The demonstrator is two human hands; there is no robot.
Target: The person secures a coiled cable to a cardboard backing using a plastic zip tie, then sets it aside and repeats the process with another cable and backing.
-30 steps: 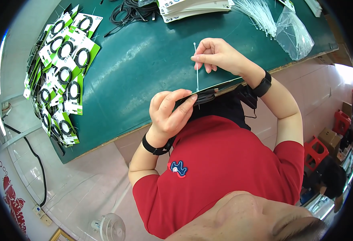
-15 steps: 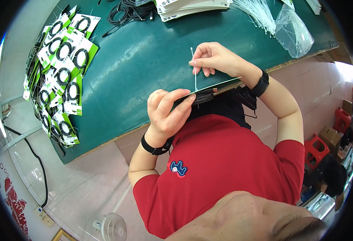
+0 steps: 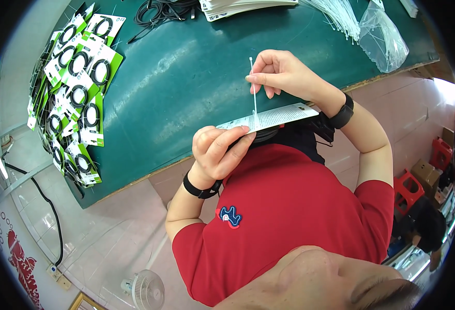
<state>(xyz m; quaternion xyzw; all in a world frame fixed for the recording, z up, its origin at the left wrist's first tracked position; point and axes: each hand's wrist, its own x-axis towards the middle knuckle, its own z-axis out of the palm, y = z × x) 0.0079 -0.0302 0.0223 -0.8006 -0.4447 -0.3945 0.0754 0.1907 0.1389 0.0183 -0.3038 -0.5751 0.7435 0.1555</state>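
My left hand (image 3: 220,151) grips a white printed backing card (image 3: 284,114) at the table's near edge, thumb and fingers closed on its left part. Behind the card, on the side toward my body, a coiled black cable (image 3: 267,135) shows in part. A white cable tie (image 3: 254,95) stands up from the card's printed face, its lower end at the card. My right hand (image 3: 278,76) pinches the tie below its head between thumb and forefinger, above the green table.
Carded black cables (image 3: 78,95) lie in a large pile at the left of the green table (image 3: 170,93). At the far side are loose black cables (image 3: 160,14), a stack of white cards (image 3: 248,8), loose white cable ties (image 3: 336,18) and a clear plastic bag (image 3: 385,44).
The card has tilted so that its printed face now shows, where before it was nearly edge-on. My right hand still pinches the cable tie and has risen slightly.
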